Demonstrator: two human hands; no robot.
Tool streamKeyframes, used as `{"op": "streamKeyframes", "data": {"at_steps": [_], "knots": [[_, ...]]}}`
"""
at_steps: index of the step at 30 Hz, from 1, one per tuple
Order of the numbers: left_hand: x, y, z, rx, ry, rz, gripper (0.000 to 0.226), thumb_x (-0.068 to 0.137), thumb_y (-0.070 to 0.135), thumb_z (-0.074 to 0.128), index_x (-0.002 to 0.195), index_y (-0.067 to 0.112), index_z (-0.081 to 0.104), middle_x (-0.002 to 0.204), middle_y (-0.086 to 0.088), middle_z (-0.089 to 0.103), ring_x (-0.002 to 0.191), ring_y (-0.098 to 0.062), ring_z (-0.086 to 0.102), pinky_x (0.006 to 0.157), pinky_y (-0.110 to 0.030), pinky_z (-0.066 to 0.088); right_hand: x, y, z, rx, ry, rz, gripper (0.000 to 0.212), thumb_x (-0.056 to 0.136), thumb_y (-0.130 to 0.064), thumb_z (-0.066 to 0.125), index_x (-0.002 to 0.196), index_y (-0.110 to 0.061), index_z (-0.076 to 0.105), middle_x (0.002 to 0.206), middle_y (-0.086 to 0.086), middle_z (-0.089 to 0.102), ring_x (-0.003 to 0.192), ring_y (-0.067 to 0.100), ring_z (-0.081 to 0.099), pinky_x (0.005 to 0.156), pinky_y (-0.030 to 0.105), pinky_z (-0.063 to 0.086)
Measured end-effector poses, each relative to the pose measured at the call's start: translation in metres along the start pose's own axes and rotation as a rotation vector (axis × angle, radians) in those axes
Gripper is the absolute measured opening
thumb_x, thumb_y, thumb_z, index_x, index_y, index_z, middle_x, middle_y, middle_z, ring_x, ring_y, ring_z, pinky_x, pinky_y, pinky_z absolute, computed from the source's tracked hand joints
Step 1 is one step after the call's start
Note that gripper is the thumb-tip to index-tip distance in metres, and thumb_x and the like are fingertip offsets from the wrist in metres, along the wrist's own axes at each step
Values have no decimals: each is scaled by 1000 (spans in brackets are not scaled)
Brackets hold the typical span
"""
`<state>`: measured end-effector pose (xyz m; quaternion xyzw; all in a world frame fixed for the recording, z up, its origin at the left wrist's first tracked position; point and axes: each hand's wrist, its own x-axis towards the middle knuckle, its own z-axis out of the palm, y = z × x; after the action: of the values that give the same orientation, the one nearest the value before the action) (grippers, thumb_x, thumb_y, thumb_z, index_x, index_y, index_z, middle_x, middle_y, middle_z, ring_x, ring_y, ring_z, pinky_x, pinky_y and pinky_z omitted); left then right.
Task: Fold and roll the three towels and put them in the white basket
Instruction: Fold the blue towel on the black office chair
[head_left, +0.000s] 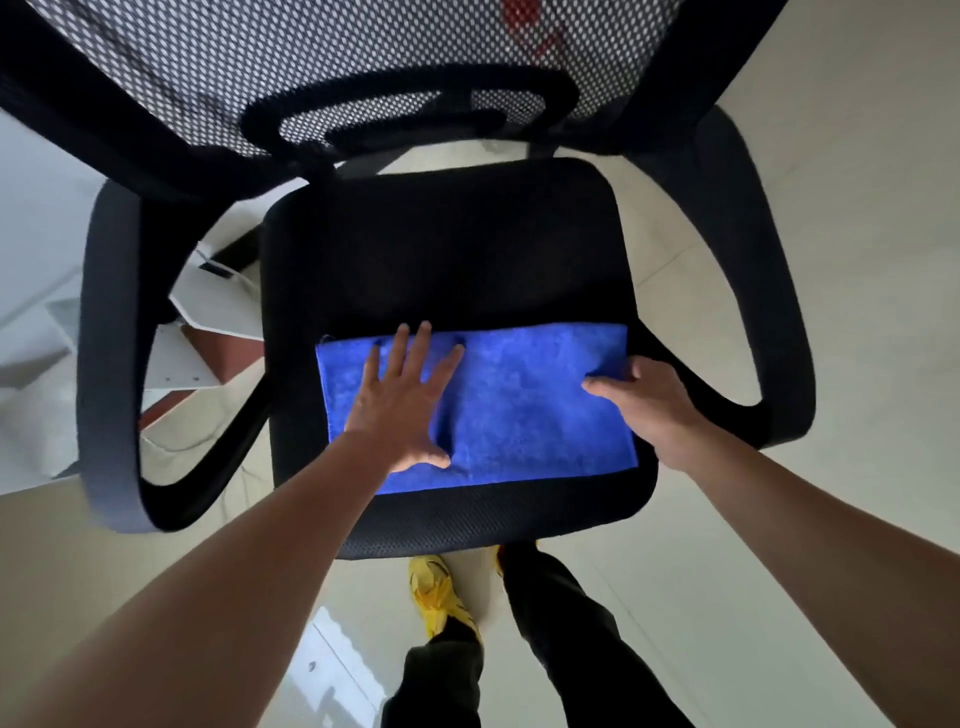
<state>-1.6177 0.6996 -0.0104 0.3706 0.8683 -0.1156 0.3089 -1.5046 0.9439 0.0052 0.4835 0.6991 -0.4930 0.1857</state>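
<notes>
A blue towel (524, 410), folded into a wide rectangle, lies flat across the front half of a black chair seat (447, 260). My left hand (402, 402) presses down flat on the towel's left part, fingers spread. At the towel's right edge my right hand (641, 397) pinches the cloth, thumb on top and fingers curled under. A small crease runs up the towel beside my left thumb. No other towel and no white basket is in view.
The office chair has a mesh backrest (322, 67) at the far side and curved black armrests at the left (111, 338) and right (769, 312). White furniture parts (213, 306) lie on the pale tiled floor to the left. My legs and a yellow shoe (436, 592) stand below the seat's front edge.
</notes>
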Motion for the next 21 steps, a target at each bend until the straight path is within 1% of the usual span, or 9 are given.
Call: {"op": "streamKeyframes", "data": {"at_steps": [2, 5, 6, 8, 10, 13, 15, 19, 21], "knots": [[-15, -11, -3, -48, 30, -34, 128, 61, 68, 72, 151, 31, -11, 158, -14, -20, 147, -33, -15, 119, -52, 3, -11, -16, -4, -11, -52, -69, 30, 79, -23, 75, 99, -5, 62, 93, 11, 68, 83, 28, 66, 67, 41, 54], [-45, -36, 4, -187, 113, -162, 104, 71, 56, 72, 152, 29, 15, 161, -14, 2, 148, -32, 5, 116, -47, 15, -33, -44, 3, -1, -110, -216, 26, 79, -18, 75, 100, -12, 60, 99, 6, 70, 91, 21, 68, 76, 42, 55], [-58, -46, 8, -242, 135, -226, 91, 75, 51, 71, 150, 26, 25, 159, -14, 13, 146, -33, 15, 113, -47, 21, -41, -55, 11, 5, -120, -256, 25, 79, -16, 74, 98, -12, 59, 96, 4, 70, 89, 16, 68, 76, 38, 54], [-79, -60, 20, -349, 164, -334, 64, 82, 38, 66, 139, 18, 45, 150, -14, 34, 134, -36, 35, 104, -48, 32, -57, -75, 35, -13, -146, -331, 23, 78, -14, 74, 93, -13, 57, 84, -3, 66, 74, 5, 63, 66, 23, 49], [-97, -68, 30, -426, 141, -381, 48, 84, 27, 60, 129, 13, 54, 138, -13, 45, 123, -36, 44, 98, -47, 40, -65, -89, 66, -23, -153, -359, 25, 75, -17, 73, 91, -15, 54, 76, -6, 57, 65, 6, 56, 61, 23, 42], [-119, -74, 46, -525, 63, -388, 47, 87, 21, 57, 134, 13, 50, 141, -7, 41, 128, -29, 42, 100, -41, 41, -68, -96, 118, -66, -133, -306, 32, 74, -23, 71, 100, -24, 53, 79, -9, 58, 69, 8, 58, 64, 25, 43], [-128, -79, 56, -561, 33, -377, 48, 89, 20, 55, 136, 13, 46, 141, -6, 41, 128, -26, 43, 99, -39, 43, -70, -97, 148, -185, -113, -301, 35, 79, -24, 69, 108, -21, 50, 83, -9, 59, 75, 5, 58, 64, 22, 44], [-139, -93, 74, -652, -29, -402, 47, 90, 17, 52, 136, 15, 45, 137, -5, 42, 119, -28, 52, 90, -40, 47, -72, -97, 202, -326, -109, -301, 39, 82, -25, 64, 114, -17, 44, 90, 0, 64, 83, 22, 62, 68, 31, 46], [-139, -94, 77, -655, -28, -380, 47, 90, 17, 52, 136, 16, 45, 138, -4, 41, 119, -28, 52, 90, -40, 47, -70, -98, 216, -383, -101, -299, 41, 83, -25, 63, 117, -18, 41, 94, 2, 62, 83, 23, 59, 70, 31, 44]]}}
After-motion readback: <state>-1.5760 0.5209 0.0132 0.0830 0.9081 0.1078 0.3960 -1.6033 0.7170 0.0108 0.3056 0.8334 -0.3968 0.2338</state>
